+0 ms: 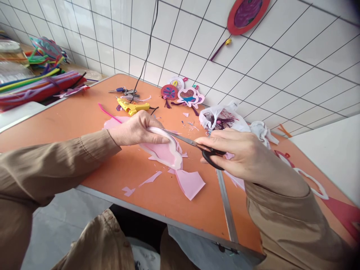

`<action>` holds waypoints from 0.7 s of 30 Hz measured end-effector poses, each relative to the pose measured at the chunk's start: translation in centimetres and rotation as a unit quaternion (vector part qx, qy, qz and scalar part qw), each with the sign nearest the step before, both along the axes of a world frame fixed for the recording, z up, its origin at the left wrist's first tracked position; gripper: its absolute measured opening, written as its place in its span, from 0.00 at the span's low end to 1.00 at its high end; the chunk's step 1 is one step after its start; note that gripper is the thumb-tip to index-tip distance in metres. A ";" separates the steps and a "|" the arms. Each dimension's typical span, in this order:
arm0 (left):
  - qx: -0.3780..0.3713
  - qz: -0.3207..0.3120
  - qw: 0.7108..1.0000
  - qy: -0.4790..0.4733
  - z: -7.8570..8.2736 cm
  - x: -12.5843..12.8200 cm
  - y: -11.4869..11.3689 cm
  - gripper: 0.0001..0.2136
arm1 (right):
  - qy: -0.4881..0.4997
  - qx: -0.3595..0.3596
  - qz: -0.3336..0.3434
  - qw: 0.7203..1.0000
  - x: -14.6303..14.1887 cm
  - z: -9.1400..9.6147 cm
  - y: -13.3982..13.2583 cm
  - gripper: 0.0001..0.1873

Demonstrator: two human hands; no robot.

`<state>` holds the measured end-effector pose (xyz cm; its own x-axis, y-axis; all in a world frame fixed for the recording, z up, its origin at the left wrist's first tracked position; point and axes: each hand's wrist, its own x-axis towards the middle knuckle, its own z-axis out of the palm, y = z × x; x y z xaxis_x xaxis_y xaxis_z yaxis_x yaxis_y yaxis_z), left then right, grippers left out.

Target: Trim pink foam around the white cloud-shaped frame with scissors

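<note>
My left hand (135, 129) is closed around a pink foam sheet (164, 152) with a white piece on top, holding it just above the orange table (92, 112). My right hand (242, 153) grips black-handled scissors (197, 144), whose blades point left into the edge of the foam near my left fingers. A larger pink offcut (192, 183) lies on the table under the sheet, with small pink scraps (150, 179) beside it.
A yellow glue gun (132, 107) with a black cord lies at the back. Finished foam ornaments (187, 95) rest by the tiled wall. A white plastic bag (222, 118) sits behind my right hand. Coloured pipe cleaners (33, 88) are piled at left. White and red cut-outs (315, 183) lie at right.
</note>
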<state>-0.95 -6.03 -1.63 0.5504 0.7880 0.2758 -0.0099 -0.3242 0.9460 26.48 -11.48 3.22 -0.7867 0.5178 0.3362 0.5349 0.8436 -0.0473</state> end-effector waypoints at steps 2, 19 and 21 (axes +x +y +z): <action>0.029 -0.022 0.999 0.017 -0.1 -0.1 0.1 0.11 | 0.007 -0.004 0.000 1.000 0.0 -0.1 0.1 0.15; -0.146 -0.033 0.982 -0.111 -1.2 -0.9 1.1 0.16 | 0.154 -0.214 -0.066 0.962 1.5 -1.2 2.3 0.18; -0.158 -0.041 0.979 -0.118 -1.1 -0.8 1.1 0.16 | 0.156 -0.227 -0.057 0.960 1.6 -1.7 2.6 0.19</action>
